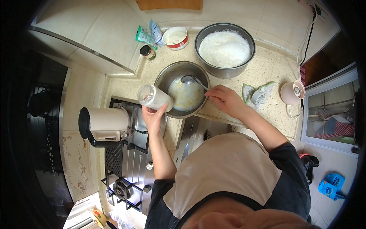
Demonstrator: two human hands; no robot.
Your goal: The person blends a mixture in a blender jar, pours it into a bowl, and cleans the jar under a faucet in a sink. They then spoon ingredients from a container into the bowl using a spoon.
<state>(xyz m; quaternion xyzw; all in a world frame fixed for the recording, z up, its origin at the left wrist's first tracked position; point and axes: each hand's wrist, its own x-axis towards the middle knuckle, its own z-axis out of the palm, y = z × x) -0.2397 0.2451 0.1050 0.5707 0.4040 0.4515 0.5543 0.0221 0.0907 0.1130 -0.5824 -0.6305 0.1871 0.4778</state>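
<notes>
A metal mixing bowl [163, 76] stands on the counter in front of me, with a milky liquid and yellowish bits [184, 100] in it. My left hand [154, 116] is wrapped round a clear glass jar [157, 98], whitish inside and tilted, one end over the bowl's left rim. My right hand [225, 100] comes from the right and grips the handle of a metal spoon [189, 79]. The spoon's head is inside the bowl near its far side, above the liquid. I cannot tell whether anything flows from the jar.
Behind the bowl are a large pot [225, 72] heaped with white stuff, a white-and-red tub [176, 46], a small dark-lidded jar [148, 52] and a green packet [145, 37]. To the right, a tape roll [258, 97] lies on a cloth. A pitcher [108, 124] stands by the gas stove [127, 168].
</notes>
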